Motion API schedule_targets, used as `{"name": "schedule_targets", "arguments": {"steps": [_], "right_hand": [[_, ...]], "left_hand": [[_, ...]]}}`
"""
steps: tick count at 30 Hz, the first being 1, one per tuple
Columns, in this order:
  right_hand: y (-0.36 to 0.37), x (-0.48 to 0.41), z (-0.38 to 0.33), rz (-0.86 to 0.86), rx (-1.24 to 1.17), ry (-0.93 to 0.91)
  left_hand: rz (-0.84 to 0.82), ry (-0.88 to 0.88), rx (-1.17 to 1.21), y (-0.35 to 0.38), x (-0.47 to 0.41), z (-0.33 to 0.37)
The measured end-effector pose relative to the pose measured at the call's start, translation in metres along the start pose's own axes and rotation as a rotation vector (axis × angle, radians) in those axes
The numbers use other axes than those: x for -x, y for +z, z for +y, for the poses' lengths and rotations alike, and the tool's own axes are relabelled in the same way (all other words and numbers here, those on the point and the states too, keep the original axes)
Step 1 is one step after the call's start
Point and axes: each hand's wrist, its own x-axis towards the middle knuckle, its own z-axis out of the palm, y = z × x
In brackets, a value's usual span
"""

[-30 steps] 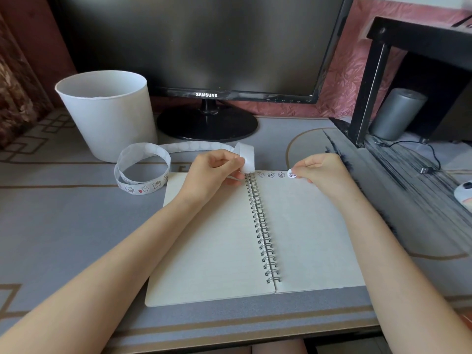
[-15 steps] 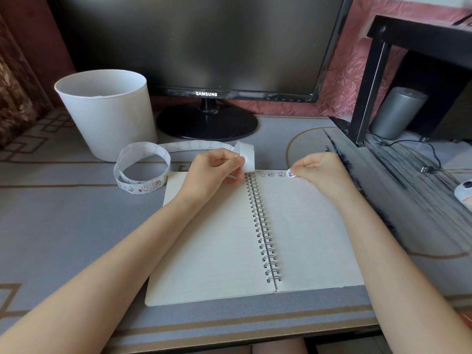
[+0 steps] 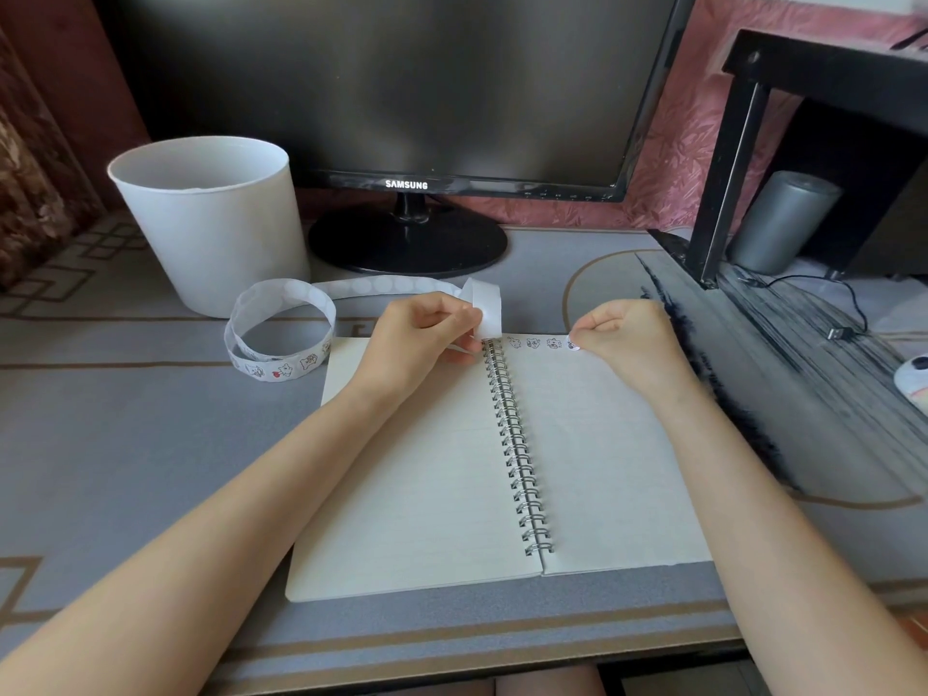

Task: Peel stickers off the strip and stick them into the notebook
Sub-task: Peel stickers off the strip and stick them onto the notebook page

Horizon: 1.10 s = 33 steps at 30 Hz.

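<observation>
- One open spiral notebook [image 3: 427,469]; three stickers [image 3: 534,342] along its top edge.
- Left hand [image 3: 422,339] grips the sticker strip [image 3: 281,334]; right hand [image 3: 627,334] pinches a fourth sticker [image 3: 572,345].
- Grey desk [image 3: 125,444]: one white bin [image 3: 211,223], one monitor [image 3: 401,92].

desk [image 3: 125,469]: grey, tan line pattern, lower frame | monitor [image 3: 401,82]: dark screen, upper centre | bucket [image 3: 211,228]: white, left of monitor | wall [image 3: 668,158]: pink, leaf-textured, upper right | shelf [image 3: 823,72]: black, far right, grey cylinder [image 3: 783,218] beneath | fabric [image 3: 25,193]: brown, patterned, upper left | light: soft, even
</observation>
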Motion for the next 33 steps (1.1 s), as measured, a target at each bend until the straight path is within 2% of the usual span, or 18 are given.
{"name": "schedule_targets", "arguments": {"steps": [6,11,33], "right_hand": [[0.001,0.001,0.002,0.021,0.072,-0.024],[-0.001,-0.004,0.005,0.01,-0.028,0.002],[-0.002,-0.011,0.014,-0.005,-0.004,-0.004]], "left_hand": [[0.006,-0.004,0.007,0.0,0.0,0.0],[0.009,-0.009,0.007,0.0,0.001,0.0],[0.004,-0.023,0.011,0.0,0.0,0.0]]}}
